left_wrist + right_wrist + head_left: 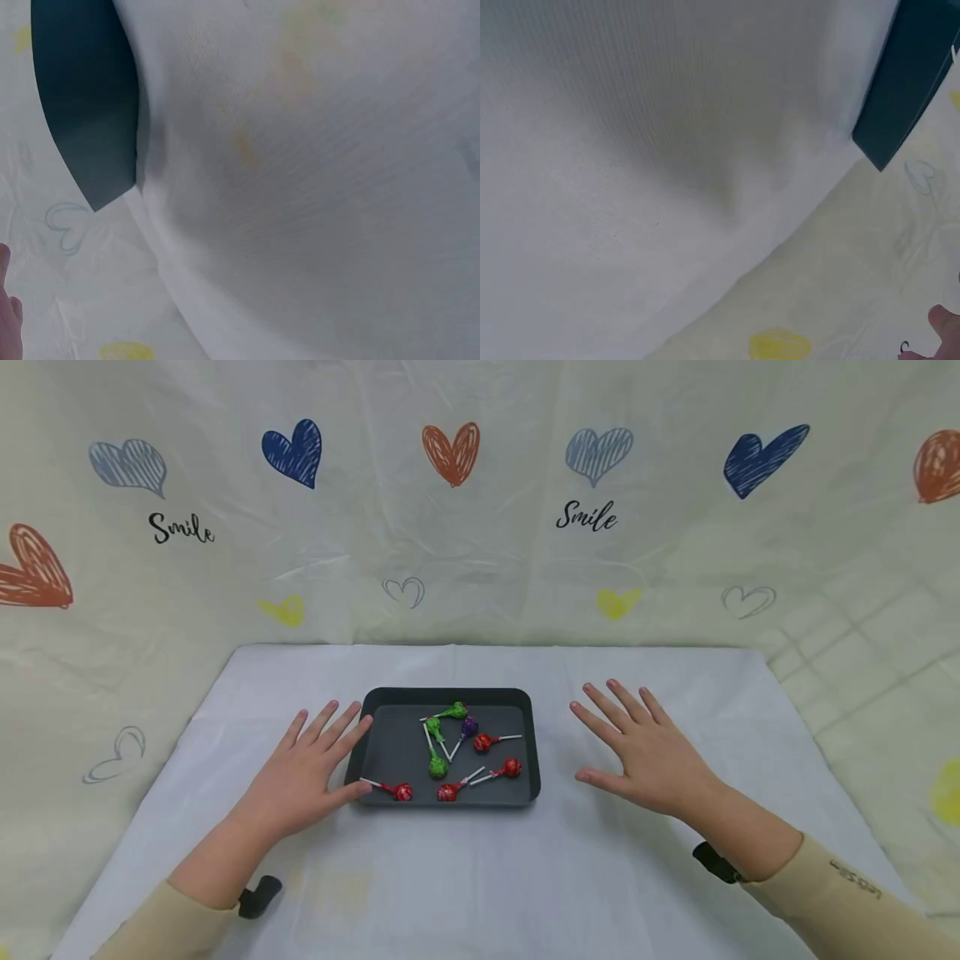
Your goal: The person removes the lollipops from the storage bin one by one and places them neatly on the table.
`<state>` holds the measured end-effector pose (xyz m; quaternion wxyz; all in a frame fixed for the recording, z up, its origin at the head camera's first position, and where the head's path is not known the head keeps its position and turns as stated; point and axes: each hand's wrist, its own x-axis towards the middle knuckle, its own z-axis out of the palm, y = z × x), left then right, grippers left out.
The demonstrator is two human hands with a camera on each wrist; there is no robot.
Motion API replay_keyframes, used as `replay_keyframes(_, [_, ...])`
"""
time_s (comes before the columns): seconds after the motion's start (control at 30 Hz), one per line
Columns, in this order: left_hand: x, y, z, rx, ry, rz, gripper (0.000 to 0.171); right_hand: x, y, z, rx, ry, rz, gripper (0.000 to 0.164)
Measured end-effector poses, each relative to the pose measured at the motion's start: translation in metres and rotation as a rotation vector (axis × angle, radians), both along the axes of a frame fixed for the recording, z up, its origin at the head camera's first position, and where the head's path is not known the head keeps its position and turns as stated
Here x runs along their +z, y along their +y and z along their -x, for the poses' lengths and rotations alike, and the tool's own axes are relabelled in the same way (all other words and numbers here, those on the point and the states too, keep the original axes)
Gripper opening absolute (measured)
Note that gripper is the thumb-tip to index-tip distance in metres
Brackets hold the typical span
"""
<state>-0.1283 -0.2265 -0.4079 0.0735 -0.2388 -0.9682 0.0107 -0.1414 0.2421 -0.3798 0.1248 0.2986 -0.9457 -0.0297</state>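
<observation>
A dark grey tray (397,743) lies mid-table with several lollipops in it. Three have green wrappers, among them a green lollipop (438,767) near the middle; one is a purple lollipop (469,727). Red ones lie toward the right and front, such as a red lollipop (402,792) at the front left. My left hand (303,774) is spread flat, its fingertips overlapping the tray's left rim in the head view. To the right of the tray, apart from it, my right hand (648,752) is spread with straight fingers. Neither hand holds anything.
A white cloth covers the table (465,877). Behind it hangs a pale curtain (510,552) printed with hearts and "Smile". Each wrist bears a small black device, one by the left cuff (259,897) and one by the right cuff (716,862).
</observation>
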Motion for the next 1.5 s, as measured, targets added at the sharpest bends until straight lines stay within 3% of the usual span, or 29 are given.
replay_keyframes(0.43, [-0.003,-0.002,-0.001,0.01,-0.031,-0.033,0.088,-0.001,-0.003,0.001,0.052,-0.019,0.02,0.08])
replay_keyframes(0.77, [-0.003,-0.004,-0.002,0.005,-0.061,-0.056,0.085,0.001,-0.014,0.004,0.011,-0.161,0.07,0.073])
replay_keyframes(0.93, [-0.003,-0.006,-0.002,0.011,-0.067,-0.07,0.084,0.004,-0.018,0.008,0.033,-0.223,0.117,0.065])
replay_keyframes(1.13, [-0.002,-0.01,0.001,0.025,-0.133,-0.121,0.084,0.007,-0.029,0.012,0.055,-0.32,0.206,0.054])
replay_keyframes(1.5, [-0.012,-0.018,0.004,0.053,-0.193,-0.14,0.08,0.01,-0.058,0.024,0.051,-0.474,0.256,0.04])
